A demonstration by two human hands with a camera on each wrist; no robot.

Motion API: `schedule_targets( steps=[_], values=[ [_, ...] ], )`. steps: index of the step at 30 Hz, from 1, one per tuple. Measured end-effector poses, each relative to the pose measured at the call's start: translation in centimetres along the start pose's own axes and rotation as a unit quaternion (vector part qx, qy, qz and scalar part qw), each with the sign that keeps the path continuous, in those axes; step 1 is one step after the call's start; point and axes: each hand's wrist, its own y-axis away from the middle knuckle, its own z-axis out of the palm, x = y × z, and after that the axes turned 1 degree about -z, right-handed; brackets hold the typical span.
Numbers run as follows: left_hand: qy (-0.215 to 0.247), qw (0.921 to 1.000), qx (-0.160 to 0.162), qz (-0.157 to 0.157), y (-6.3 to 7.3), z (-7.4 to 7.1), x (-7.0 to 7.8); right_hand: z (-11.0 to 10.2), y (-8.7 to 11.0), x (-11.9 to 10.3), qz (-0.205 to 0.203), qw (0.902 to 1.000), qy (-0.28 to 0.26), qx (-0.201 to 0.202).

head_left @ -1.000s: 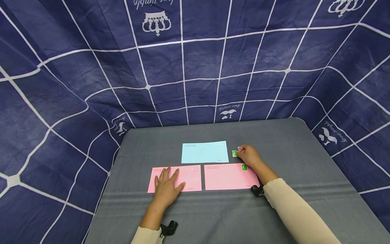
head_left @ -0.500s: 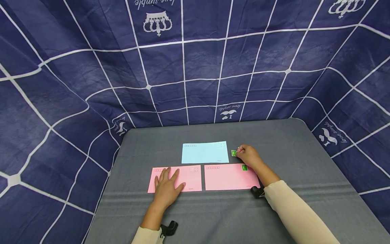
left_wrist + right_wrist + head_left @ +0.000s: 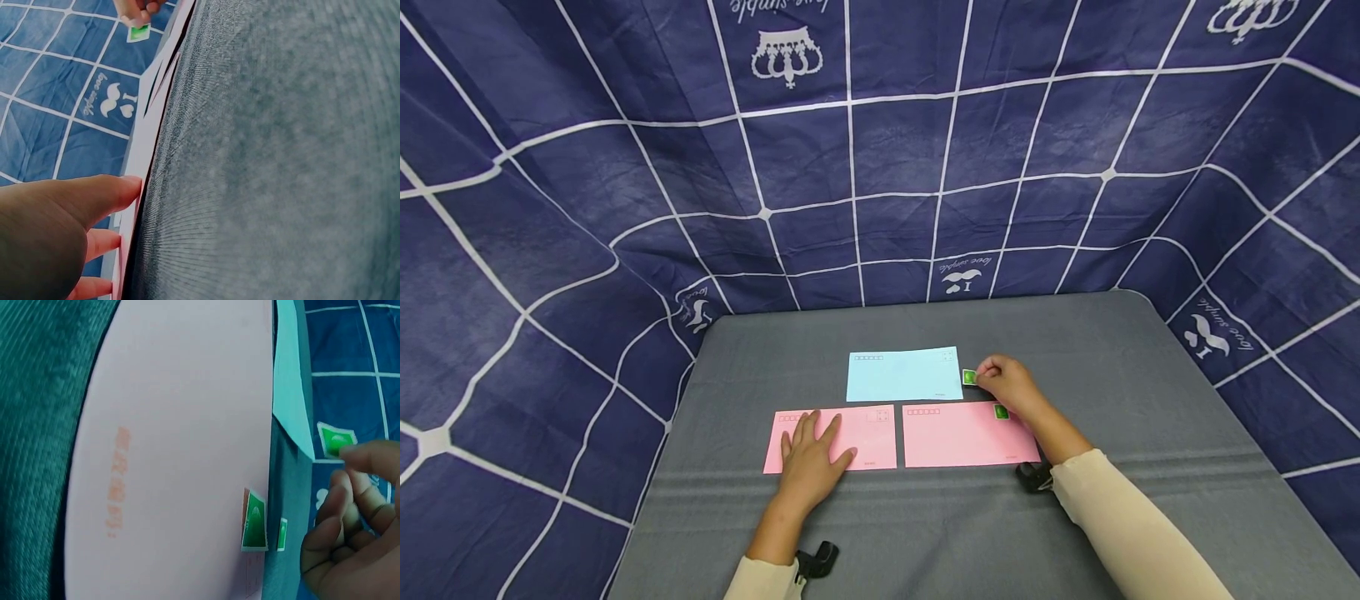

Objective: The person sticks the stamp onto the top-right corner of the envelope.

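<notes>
My right hand (image 3: 1013,387) pinches a green stamp (image 3: 969,377) with a white border between thumb and index finger, just right of the light blue envelope (image 3: 904,375). In the right wrist view this held stamp (image 3: 336,439) is raised off the table. Another green stamp (image 3: 1002,412) lies at the upper right corner of the right pink envelope (image 3: 958,437). My left hand (image 3: 808,467) rests with spread fingers on the left pink envelope (image 3: 868,442). A further stamp (image 3: 282,534) lies on the table beyond the right pink envelope; the right hand hides it in the head view.
The table (image 3: 925,533) has a grey cloth cover. Dark blue curtains (image 3: 895,150) with white lines surround its back and sides. Each wrist wears a black camera mount, such as the left mount (image 3: 818,560).
My right hand has lifted the green stamp and drawn it slightly left, toward the blue envelope. A second stamp beside it has gone from sight behind the hand. The left hand has stayed still.
</notes>
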Motion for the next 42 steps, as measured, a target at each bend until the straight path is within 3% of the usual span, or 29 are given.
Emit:
schedule_targets(
  steps=[8, 24, 31, 37, 42],
  values=[
    [0.006, 1.0, -0.002, 0.0, 0.0, -0.1, 0.2, 0.4, 0.2, -0.5, -0.037, 0.9987, -0.035, -0.011],
    [0.006, 1.0, 0.0, 0.008, 0.0, 0.1, 0.4, 1.9, 0.5, -2.0, -0.06, 0.9928, -0.094, -0.042],
    [0.006, 1.0, -0.001, 0.007, -0.1, 0.1, 0.4, 2.5, 0.6, -2.1, -0.103, 0.9873, -0.112, -0.045],
    [0.001, 1.0, -0.002, 0.009, -0.1, 0.2, 0.3, 3.0, 0.7, -2.3, -0.066, 0.9918, -0.099, -0.048],
    [0.001, 1.0, -0.003, 0.008, -0.1, 0.2, 0.3, 3.3, 0.7, -2.6, -0.062, 0.9935, -0.083, -0.046]
  ],
)
